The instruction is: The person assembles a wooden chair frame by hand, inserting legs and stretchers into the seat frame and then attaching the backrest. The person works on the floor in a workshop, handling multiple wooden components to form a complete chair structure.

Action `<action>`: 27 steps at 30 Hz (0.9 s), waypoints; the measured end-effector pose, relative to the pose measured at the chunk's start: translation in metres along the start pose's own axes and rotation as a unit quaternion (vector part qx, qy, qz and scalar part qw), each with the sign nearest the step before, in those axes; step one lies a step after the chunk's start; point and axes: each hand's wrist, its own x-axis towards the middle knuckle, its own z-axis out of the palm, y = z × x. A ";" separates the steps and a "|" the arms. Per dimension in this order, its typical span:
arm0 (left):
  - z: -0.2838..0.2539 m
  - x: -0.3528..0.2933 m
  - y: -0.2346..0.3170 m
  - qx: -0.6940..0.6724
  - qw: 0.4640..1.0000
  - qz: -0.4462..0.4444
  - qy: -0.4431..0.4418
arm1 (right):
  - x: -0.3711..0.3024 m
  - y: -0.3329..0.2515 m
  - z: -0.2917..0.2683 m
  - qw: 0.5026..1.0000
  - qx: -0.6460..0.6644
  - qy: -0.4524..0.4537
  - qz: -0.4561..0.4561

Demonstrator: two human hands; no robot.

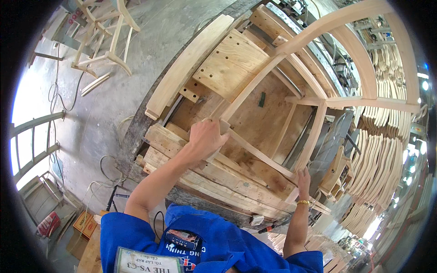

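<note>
A pale wooden chair frame (pixel 313 132) lies over a wooden assembly jig in front of me, its curved back pointing to the upper right. My left hand (pixel 207 135) is closed around the frame's corner at the left, with its fingers partly hidden behind the wood. At the near right, my right hand (pixel 303 183) grips the lower end of a chair leg, and some fingers are out of sight. Between the two hands runs a straight rail (pixel 260 153). A plywood block with holes (pixel 231 61) is fixed in the jig beyond my left hand.
A thick pale board (pixel 189 68) lines the jig's left side. Wooden beams (pixel 214 179) lie along the near edge. Stacks of curved chair parts (pixel 378 159) stand at the right. Another chair frame (pixel 107 50) stands on the concrete floor, with hoses and cables (pixel 57 93) to the left.
</note>
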 end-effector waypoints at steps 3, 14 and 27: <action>-0.002 0.010 0.004 0.024 0.998 -0.015 -0.054 | 0.001 0.008 -0.001 0.999 -0.018 0.030 -0.020; 0.009 0.019 0.011 0.059 0.998 0.001 -0.029 | 0.005 0.029 0.000 0.984 -0.135 0.026 -0.110; 0.007 0.006 0.029 0.047 0.996 0.021 -0.070 | -0.136 0.096 -0.064 0.826 0.446 0.340 0.061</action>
